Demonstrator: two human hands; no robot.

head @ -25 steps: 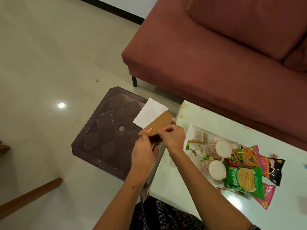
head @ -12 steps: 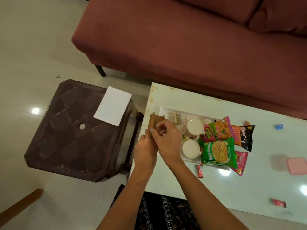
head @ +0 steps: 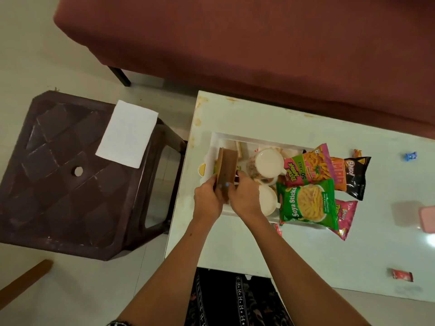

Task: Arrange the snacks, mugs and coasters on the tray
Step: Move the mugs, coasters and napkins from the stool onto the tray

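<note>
A white tray (head: pixel 259 139) lies on the pale table (head: pixel 235 243). Two brown coasters (head: pixel 226 168) stand on edge over the tray's left end, held between both hands. My left hand (head: pixel 207 200) grips them from the left and my right hand (head: pixel 244 196) pinches them from the right. Two white mugs sit in the tray: the far mug (head: pixel 268 164) and a near mug (head: pixel 269 200), partly hidden by my right hand. A green snack packet (head: pixel 307 203), a pink and green packet (head: pixel 308 167), an orange and black packet (head: pixel 350 176) and a pink packet (head: pixel 343 217) overlap at the tray's right end.
A dark brown plastic stool (head: pixel 70 180) stands left of the table with a white sheet of paper (head: pixel 128 132) on it. A maroon sofa (head: pixel 259 43) runs behind. Small wrappers (head: pixel 402 276) and a blue one (head: pixel 410 156) lie on the table, plus a pink object (head: pixel 427 218) at the right edge.
Both hands carried the brown coasters from above the stool to over the tray's left end. The white paper stayed on the stool. The view swung right and down.
</note>
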